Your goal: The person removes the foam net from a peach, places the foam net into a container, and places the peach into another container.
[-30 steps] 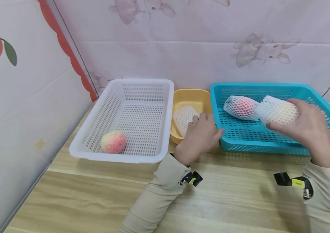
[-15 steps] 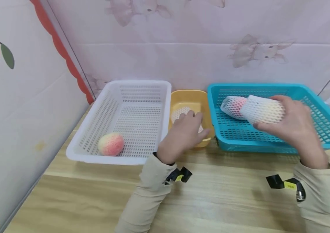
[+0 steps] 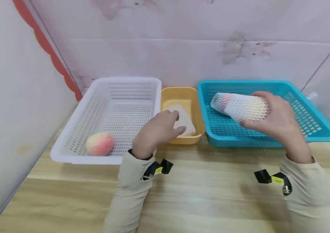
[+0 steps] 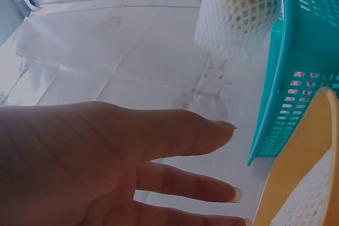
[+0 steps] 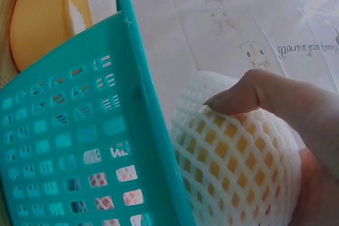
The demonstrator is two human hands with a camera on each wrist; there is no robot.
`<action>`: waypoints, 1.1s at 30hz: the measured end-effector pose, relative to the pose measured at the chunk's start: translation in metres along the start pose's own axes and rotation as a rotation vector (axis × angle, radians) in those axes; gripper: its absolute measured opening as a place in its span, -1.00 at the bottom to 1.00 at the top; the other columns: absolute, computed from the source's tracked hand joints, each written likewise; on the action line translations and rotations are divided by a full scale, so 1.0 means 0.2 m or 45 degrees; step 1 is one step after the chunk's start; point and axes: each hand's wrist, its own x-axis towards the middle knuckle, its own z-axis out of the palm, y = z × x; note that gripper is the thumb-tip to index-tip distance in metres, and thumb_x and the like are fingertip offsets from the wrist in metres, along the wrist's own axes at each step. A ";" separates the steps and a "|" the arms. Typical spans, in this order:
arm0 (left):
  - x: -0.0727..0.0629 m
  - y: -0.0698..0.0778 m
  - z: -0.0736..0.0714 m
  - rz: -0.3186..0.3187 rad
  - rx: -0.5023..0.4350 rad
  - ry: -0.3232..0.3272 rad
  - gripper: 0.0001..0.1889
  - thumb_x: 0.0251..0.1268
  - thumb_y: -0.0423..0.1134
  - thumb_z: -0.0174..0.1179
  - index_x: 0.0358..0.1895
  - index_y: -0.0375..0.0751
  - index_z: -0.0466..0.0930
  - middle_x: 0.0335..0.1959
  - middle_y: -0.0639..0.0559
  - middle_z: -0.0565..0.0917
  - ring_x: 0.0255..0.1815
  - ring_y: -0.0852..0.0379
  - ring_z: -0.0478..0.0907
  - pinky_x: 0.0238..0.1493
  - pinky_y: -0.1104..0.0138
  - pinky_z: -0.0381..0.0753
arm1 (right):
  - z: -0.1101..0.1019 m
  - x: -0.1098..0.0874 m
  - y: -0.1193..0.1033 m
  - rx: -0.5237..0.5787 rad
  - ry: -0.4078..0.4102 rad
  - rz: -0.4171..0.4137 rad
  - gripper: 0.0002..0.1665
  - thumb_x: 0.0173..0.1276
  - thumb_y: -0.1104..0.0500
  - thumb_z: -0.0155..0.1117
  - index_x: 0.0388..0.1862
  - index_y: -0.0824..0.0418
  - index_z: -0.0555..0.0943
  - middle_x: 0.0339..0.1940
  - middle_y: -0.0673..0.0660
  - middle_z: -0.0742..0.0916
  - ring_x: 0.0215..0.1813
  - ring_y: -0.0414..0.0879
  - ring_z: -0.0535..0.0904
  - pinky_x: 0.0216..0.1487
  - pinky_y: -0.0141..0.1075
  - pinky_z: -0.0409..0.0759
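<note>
My right hand [image 3: 278, 118] grips a pale yellow peach in a white foam net [image 3: 247, 106], held over the blue basket [image 3: 258, 142]. In the right wrist view, the thumb lies across the netted peach [image 5: 233, 168]. Behind it, partly hidden, a pink peach in a foam net [image 3: 221, 102] lies in the same basket. My left hand [image 3: 159, 129] hovers at the left edge of the yellow tub [image 3: 192, 139], thumb and fingers apart with nothing between them. A foam net [image 3: 183, 119] lies in the tub, partly covered by the hand.
On the left stands a white basket [image 3: 63, 145] with one bare pink-and-yellow peach [image 3: 100, 144] in its near left corner. The tub sits between the two baskets. Wooden tabletop [image 3: 199, 191] runs along the front, and a printed wall sheet [image 3: 182, 58] rises right behind the containers.
My left hand has drawn back leftward from the foam net in the tub. The right hand has carried the netted peach left, closer to the pink one. The head view has shifted slightly.
</note>
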 end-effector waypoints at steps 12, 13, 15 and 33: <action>-0.09 -0.07 -0.08 -0.030 -0.039 -0.012 -0.51 0.40 -0.05 0.08 0.22 -0.34 0.40 0.11 -0.20 0.52 -0.03 -0.04 0.49 0.05 0.15 0.50 | 0.05 0.03 -0.11 0.044 -0.018 -0.042 0.03 -0.11 0.05 0.59 0.36 0.20 0.34 0.12 0.39 0.51 0.06 0.28 0.29 -0.16 0.07 0.25; -0.09 -0.07 -0.08 -0.026 -0.041 -0.013 -0.51 0.40 -0.05 0.08 0.21 -0.35 0.40 0.10 -0.21 0.52 -0.04 -0.04 0.49 0.04 0.15 0.51 | 0.05 0.02 -0.12 0.048 -0.029 -0.039 0.03 -0.12 0.05 0.59 0.37 0.19 0.33 0.12 0.39 0.50 0.07 0.28 0.29 -0.15 0.08 0.28; -0.10 -0.08 -0.08 -0.033 -0.045 -0.017 -0.51 0.39 -0.05 0.09 0.22 -0.34 0.40 0.10 -0.20 0.53 -0.06 -0.04 0.49 0.02 0.15 0.52 | 0.05 0.01 -0.13 0.053 -0.051 -0.038 0.04 -0.12 0.05 0.59 0.37 0.18 0.33 0.13 0.39 0.50 0.07 0.29 0.30 -0.16 0.11 0.34; -0.19 -0.11 -0.01 0.199 0.164 0.006 -0.58 0.34 -0.13 0.20 0.11 -0.38 0.50 0.01 -0.23 0.57 -0.01 -0.09 0.53 0.04 0.13 0.54 | 0.05 -0.07 -0.29 0.118 -0.129 -0.195 0.02 -0.13 -0.01 0.61 0.36 0.11 0.37 0.24 0.33 0.51 0.08 0.24 0.41 -0.15 0.13 0.45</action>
